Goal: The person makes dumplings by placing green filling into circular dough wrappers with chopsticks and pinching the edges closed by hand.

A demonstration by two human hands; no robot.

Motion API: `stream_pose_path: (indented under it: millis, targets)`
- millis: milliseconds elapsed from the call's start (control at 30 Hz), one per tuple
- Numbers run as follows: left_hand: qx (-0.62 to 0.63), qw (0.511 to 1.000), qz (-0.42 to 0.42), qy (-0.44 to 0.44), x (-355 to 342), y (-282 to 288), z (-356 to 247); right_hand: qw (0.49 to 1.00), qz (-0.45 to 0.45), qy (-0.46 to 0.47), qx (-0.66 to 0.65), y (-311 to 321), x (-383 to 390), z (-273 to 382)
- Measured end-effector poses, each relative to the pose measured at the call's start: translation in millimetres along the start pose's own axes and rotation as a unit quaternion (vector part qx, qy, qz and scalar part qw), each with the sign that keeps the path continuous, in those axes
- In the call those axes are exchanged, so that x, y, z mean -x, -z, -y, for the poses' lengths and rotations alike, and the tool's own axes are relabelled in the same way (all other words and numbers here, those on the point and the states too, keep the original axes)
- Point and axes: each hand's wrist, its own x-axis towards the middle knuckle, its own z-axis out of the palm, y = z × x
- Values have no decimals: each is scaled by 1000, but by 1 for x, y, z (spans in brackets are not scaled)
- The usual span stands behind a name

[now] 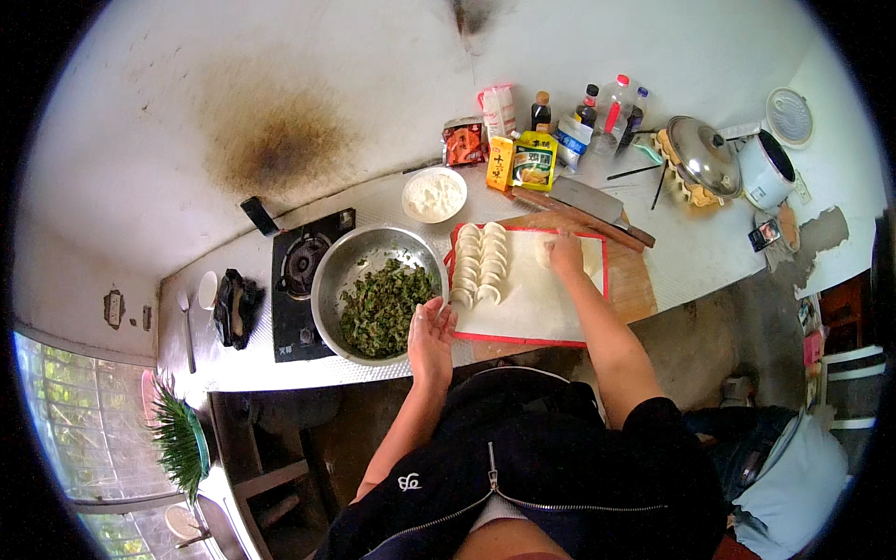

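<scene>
My left hand (432, 332) is open, palm up and holding nothing, by the right rim of a large metal bowl (329, 322). Chopped dark green filling (383, 313) lies in that bowl. Over the right part of a white, red-edged mat (532, 308), my right hand (564, 254) has its fingers bent down onto pale round dumpling wrappers (592, 258). The fingers seem pinched on one wrapper; their tips are partly hidden. Two rows of folded dumplings (480, 261) line the mat's left side.
A cleaver (588, 198) lies behind the mat on a wooden board (637, 280). White flour fills a bowl (434, 194); bottles (613, 105) and seasoning packets (534, 159) stand behind. The gas stove (297, 327) is left, a lidded pan (700, 154) right. Another person (789, 476) is at lower right.
</scene>
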Motion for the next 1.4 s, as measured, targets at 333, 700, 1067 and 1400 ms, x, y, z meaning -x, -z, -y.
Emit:
stream_pose_path:
  millis: [333, 700, 1067, 1400]
  targets:
    - [5, 1000, 10, 16, -4, 0, 3, 966, 118, -37, -225, 9, 52, -8]
    - [15, 996, 64, 59, -9, 24, 7, 815, 169, -2, -555, 53, 76, 48]
    - [87, 986, 54, 133, -21, 72, -66, 877, 236, 327, -262, 60, 132, 183]
    - [69, 994, 24, 76, -34, 123, -127, 889, 94, 305, -327, 18, 154, 235]
